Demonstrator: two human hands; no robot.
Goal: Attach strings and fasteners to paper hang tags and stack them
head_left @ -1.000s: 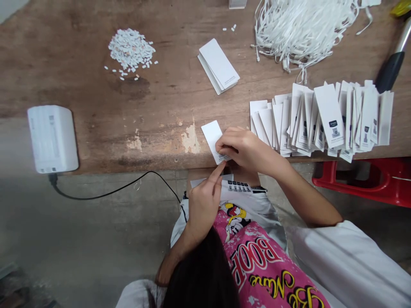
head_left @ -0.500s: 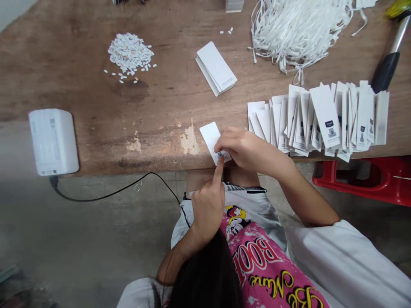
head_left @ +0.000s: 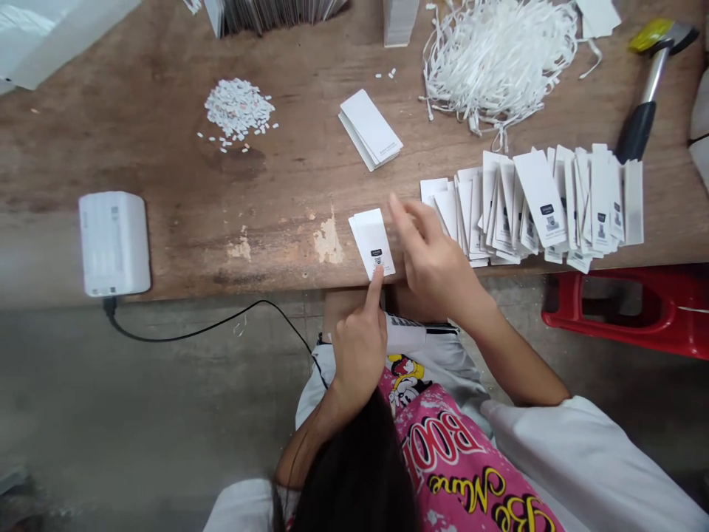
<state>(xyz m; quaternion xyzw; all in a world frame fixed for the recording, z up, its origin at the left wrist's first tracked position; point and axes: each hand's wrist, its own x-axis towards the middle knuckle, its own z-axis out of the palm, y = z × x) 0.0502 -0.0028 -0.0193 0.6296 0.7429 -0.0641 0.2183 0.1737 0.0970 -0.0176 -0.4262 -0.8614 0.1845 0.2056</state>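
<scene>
In the head view, two overlapping cards [head_left: 372, 230] and one hammer [head_left: 638, 131] are seen on the table [head_left: 277, 214]. At its near edge, the cards are touched by the left hand [head_left: 360, 340]; its curled grip cannot be judged. The right hand [head_left: 435, 270] is held just beside, fingers parted.

We bring both bare forearms inward so that our hands lie close together, apart. Our bare left hand [head_left: 359, 347] shows its back, the index finger [head_left: 374, 292] stretched straight forward and the others folded under. Its slim, bare forearm [head_left: 309, 436] angles forward and inward from a bent elbow. Our bare right hand [head_left: 437, 266] sits farther forward, slightly blurred, one finger [head_left: 404, 227] extended forward and inward, its grip loosened. The bare right forearm [head_left: 521, 362] slants inward. Long, dark, straight hair [head_left: 360, 473] hangs between our arms.
</scene>
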